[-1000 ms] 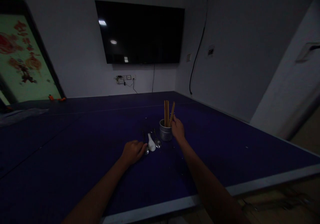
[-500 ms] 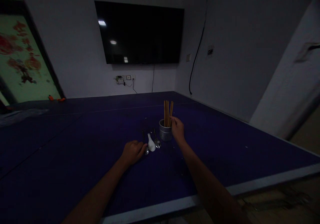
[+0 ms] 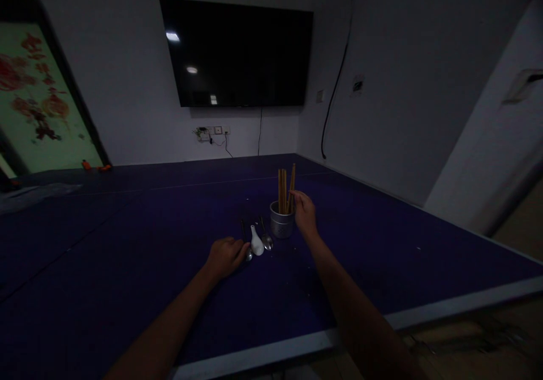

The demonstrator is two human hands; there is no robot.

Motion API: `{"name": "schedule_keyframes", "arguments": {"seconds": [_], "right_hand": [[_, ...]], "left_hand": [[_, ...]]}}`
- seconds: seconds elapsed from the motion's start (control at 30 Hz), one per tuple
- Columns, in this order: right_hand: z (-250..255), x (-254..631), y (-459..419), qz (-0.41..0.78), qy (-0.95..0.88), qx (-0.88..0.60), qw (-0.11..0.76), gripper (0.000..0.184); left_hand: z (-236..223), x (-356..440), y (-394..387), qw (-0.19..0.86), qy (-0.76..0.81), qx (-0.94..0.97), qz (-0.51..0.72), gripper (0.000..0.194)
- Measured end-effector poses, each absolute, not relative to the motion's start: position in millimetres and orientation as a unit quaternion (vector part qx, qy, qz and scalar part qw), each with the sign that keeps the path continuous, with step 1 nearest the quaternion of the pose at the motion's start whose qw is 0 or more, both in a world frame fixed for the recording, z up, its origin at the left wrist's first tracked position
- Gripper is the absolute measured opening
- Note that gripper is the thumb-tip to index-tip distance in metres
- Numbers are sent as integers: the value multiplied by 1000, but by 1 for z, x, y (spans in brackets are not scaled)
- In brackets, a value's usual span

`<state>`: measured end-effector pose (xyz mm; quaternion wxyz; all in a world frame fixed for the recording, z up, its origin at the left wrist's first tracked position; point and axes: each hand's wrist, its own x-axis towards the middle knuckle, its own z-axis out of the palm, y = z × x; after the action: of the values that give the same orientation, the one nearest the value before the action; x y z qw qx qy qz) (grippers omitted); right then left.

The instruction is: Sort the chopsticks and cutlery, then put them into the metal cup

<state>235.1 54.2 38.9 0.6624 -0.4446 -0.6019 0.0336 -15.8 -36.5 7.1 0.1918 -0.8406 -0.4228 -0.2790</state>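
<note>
My right hand (image 3: 304, 210) is pinched around wooden chopsticks (image 3: 292, 177) at the right side of a grey metal cup (image 3: 282, 225). Their lower ends are inside the cup, and they lean to the right. A bundle of other chopsticks (image 3: 282, 190) stands upright in the same cup. My left hand (image 3: 228, 257) rests on the table, fingers curled, with its thumb against or just beside a dark-handled metal spoon (image 3: 249, 257). To the right of that lie a white soup spoon (image 3: 257, 245) and a second metal spoon (image 3: 267, 241).
The purple-blue table (image 3: 169, 216) has a pale front edge (image 3: 297, 344). A black television (image 3: 241, 57) hangs on the wall beyond, above sockets and cables. Clear plastic sheeting (image 3: 34, 196) and orange items (image 3: 95, 167) are at the far left.
My right hand has moved slightly up and to the right, raising the held chopsticks above the bundle. My left hand and the spoons stay where they were.
</note>
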Motion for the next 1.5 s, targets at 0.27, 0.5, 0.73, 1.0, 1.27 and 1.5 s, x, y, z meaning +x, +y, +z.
{"name": "schedule_keyframes", "arguments": {"seconds": [0.27, 0.5, 0.73, 1.0, 1.27, 1.5], "right_hand": [[32, 234, 60, 43, -624, -431, 650, 45], [28, 230, 58, 107, -606, -454, 645, 42], [29, 229, 53, 115, -597, -481, 632, 43], [28, 229, 53, 87, -583, -492, 640, 45], [23, 228, 60, 116, -602, -472, 634, 50], [29, 226, 56, 102, -606, -452, 646, 52]], "left_hand": [[8, -16, -37, 206, -425, -841, -263, 49], [6, -16, -35, 197, -427, -842, -265, 49], [7, -15, -36, 187, -422, -843, -276, 47], [6, -16, -36, 201, -421, -844, -264, 48], [7, -16, -36, 208, -425, -842, -259, 48], [6, -15, -35, 203, -429, -846, -243, 51]]}}
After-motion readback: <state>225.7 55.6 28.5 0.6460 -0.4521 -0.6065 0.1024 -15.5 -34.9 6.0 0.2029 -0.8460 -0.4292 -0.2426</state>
